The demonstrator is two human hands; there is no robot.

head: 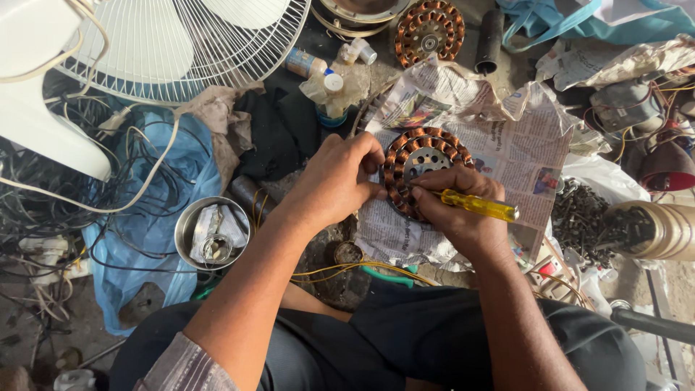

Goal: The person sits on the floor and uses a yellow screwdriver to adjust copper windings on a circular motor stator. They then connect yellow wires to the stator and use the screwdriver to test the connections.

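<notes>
A round fan stator (423, 156) with copper windings lies on crumpled newspaper (510, 141) in front of me. My left hand (334, 181) grips its left rim, fingers curled over the windings. My right hand (457, 206) rests at the stator's lower right edge and holds a yellow-handled screwdriver (481, 205); its tip is hidden under my fingers near the windings.
A second copper stator (429, 29) lies at the top. A white fan guard (181, 43) and tangled cables (65, 188) fill the left. A steel bowl (212, 232) sits on blue plastic. A pile of dark screws (579, 221), tape rolls (662, 230) and small bottles (329, 83) surround the newspaper.
</notes>
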